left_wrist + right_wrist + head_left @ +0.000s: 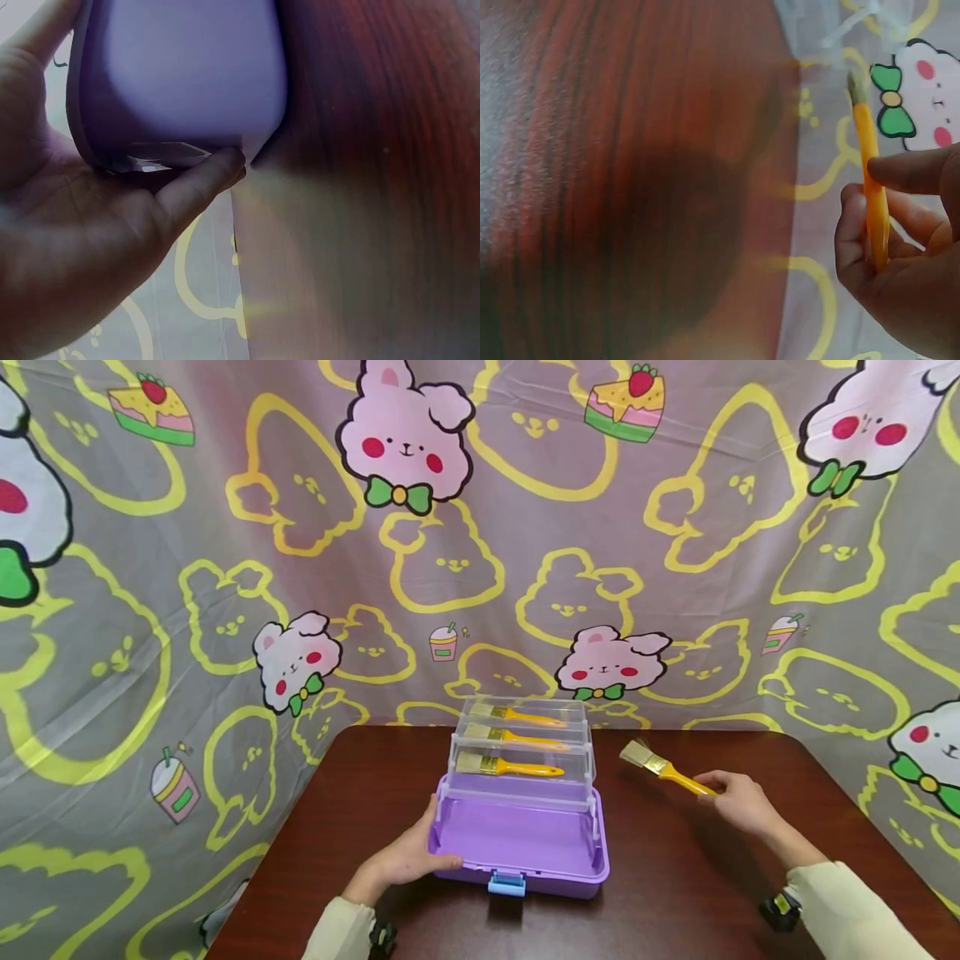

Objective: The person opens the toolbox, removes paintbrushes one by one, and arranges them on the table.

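While the right hand (742, 806) pinches the flat, yellow-handled, pale-bristled paintbrush (663, 768) (head view): it is held above the dark red-brown wooden table (697, 893), right of the purple rectangular plastic box (517, 839); its bristles (635, 752) point left, like those of three matching paintbrushes (510, 767) in the clear plastic trays (525, 787), an alignment worth keeping.
Purple end wall (187, 82) (left wrist view): the left hand (90, 232) grips it, thumb and fingers spread around; steady pressure should prevent skidding.
Yellow handle (875, 202) (right wrist view): thumb and fingers pinch it; a quiet wrist should limit swing.
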Demonstrator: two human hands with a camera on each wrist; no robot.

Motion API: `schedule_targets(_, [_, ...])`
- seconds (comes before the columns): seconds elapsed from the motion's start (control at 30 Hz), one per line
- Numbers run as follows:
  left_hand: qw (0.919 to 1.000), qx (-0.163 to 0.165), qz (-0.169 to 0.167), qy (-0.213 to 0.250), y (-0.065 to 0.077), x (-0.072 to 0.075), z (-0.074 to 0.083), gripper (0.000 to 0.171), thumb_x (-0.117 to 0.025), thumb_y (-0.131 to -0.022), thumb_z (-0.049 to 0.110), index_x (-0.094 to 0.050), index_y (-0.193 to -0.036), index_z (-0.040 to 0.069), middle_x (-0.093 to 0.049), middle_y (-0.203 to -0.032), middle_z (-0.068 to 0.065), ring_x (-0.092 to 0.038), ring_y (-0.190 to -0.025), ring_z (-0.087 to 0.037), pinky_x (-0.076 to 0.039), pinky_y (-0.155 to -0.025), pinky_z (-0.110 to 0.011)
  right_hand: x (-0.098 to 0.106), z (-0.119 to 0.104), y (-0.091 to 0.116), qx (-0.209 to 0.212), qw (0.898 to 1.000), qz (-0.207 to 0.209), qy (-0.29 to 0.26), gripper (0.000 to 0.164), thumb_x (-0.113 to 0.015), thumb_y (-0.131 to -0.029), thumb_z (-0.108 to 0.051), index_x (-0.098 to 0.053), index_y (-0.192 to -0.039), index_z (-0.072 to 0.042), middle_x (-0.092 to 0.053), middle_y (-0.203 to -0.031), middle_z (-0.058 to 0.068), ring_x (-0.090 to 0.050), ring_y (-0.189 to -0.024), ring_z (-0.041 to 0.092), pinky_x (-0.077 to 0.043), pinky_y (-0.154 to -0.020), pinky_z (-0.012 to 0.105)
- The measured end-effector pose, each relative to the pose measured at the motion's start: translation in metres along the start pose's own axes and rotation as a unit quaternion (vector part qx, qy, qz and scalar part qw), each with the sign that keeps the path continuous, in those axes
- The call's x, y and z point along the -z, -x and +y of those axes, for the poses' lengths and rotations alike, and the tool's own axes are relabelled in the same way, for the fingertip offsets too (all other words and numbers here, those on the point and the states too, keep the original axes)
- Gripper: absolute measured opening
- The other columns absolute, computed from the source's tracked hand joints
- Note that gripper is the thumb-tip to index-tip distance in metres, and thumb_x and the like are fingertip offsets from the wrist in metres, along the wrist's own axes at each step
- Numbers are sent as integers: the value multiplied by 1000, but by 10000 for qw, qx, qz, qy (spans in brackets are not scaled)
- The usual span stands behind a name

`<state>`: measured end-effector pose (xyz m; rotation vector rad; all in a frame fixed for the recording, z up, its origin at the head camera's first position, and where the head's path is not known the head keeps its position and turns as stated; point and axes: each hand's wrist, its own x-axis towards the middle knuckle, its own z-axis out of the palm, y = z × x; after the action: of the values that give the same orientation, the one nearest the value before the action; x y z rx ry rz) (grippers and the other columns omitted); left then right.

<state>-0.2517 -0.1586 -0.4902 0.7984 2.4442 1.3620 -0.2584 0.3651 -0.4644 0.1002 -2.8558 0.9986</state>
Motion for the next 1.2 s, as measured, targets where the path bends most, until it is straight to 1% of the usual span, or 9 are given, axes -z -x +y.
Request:
schedule_targets(0.3, [9999,90,3,-80,0,0,0,118,-78,-79,32,12,-149,2,-4,-152,-30,-24,-135,-41,-20,-107,-55,-16,7,0,-440,9988,-60,204,32,-66,-80,-6,-63,-107,10,-63,-99,26,-55,-77,28,-41,-61,33])
schedule_targets(0.4, [9999,107,-21,-77,0,0,0,117,-77,-79,31,13,-149,3,-4,-153,-29,-24,-135,-41,-20,-107,-55,-20,6,0,-675,9974,-237,0,32,-64,-79,-5,-62,-106,12,-64,-91,21,-56,-73,25,-43,-60,33])
schedule_targets(0.47, [9999,110,-23,-82,-1,1,1,117,-77,-79,31,13,-149,3,-4,-153,-29,-24,-135,-41,-20,-107,-54,-22,4,0,-875,9947,-402,-366,32,-64,-79,-3,-60,-107,13,-65,-85,16,-57,-69,22,-47,-59,32])
schedule_targets(0.57, [9999,110,-17,-130,0,0,2,118,-77,-79,31,13,-148,0,-3,-152,-31,-23,-135,-42,-19,-107,-55,-25,2,1,-1086,9862,-743,-1000,31,-64,-80,0,-57,-106,17,-65,-77,12,-60,-65,22,-52,-59,33])
schedule_targets(0.7, [9998,121,-16,-128,1,0,2,118,-77,-79,31,13,-147,-2,-2,-151,-33,-21,-135,-43,-18,-107,-55,-31,1,1,-1329,9666,-1288,-1771,28,-63,-83,1,-55,-105,18,-62,-79,14,-63,-65,24,-54,-59,36])
schedule_targets(0.8, [9999,134,-19,-50,1,0,2,117,-77,-79,30,13,-148,0,-2,-152,-31,-22,-136,-42,-18,-108,-54,-36,1,2,-1545,9498,-1633,-2175,28,-62,-86,-1,-53,-106,17,-60,-84,16,-65,-68,24,-55,-61,37])
schedule_targets(0.9, [10000,90,-8,-21,0,0,1,117,-77,-79,29,13,-149,2,-3,-153,-28,-22,-136,-41,-18,-108,-54,-41,-2,2,-1606,9381,-1862,-2438,26,-61,-88,-4,-53,-105,14,-60,-84,14,-66,-70,25,-55,-63,39])
schedule_targets(1.1, [9999,-94,-44,83,-2,1,-2,117,-77,-79,29,14,-150,8,-1,-155,-22,-22,-136,-38,-18,-108,-55,-48,-8,4,-1524,9337,-2112,-2458,28,-63,-89,-11,-56,-104,11,-63,-80,8,-65,-72,21,-55,-65,37])
schedule_targets(1.2, [9999,-70,-19,95,-1,0,-3,118,-78,-78,27,13,-150,7,-2,-154,-24,-23,-135,-39,-19,-107,-56,-53,-9,5,-1484,9262,-2251,-2635,27,-62,-89,-11,-56,-104,10,-61,-80,6,-62,-71,17,-55,-64,34])
